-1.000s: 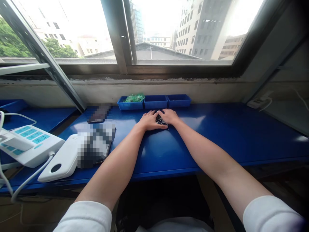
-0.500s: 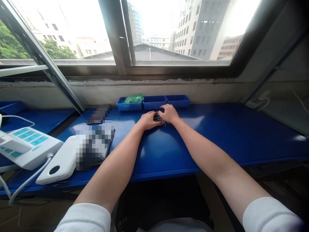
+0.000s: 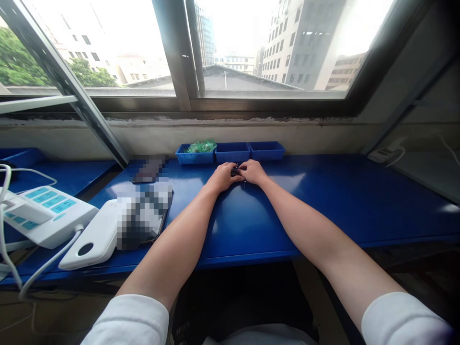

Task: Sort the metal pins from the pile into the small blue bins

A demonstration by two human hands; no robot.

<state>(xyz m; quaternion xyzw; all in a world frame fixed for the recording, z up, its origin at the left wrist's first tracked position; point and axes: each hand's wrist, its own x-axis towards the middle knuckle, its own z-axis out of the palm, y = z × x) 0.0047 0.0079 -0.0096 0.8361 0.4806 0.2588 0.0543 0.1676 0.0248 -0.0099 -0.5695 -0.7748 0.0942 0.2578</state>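
My left hand point(image 3: 222, 176) and my right hand point(image 3: 253, 171) meet over the blue tabletop point(image 3: 244, 225), fingers curled inward from both sides. Between them they squeeze a small heap of thin, dark and silvery screws point(image 3: 235, 170); most of the heap is hidden by the fingers, and the exact kind is hard to make out. A single loose screw point(image 3: 245, 184) lies on the table just below my right fingertips. Right behind the hands stands the middle blue bin point(image 3: 233, 156), with nothing visible inside.
The left blue bin point(image 3: 196, 158) holds green plastic packets point(image 3: 201, 146); the right blue bin point(image 3: 268, 154) adjoins the middle one. To the left are a white power strip point(image 3: 53, 211), a white power bank point(image 3: 91, 235) and blurred-out items. A window point(image 3: 287, 48) rises behind.
My hands have drawn closer together, gathering the spread screws into a tighter heap. One screw stays outside below the fingers. The view has shifted slightly.
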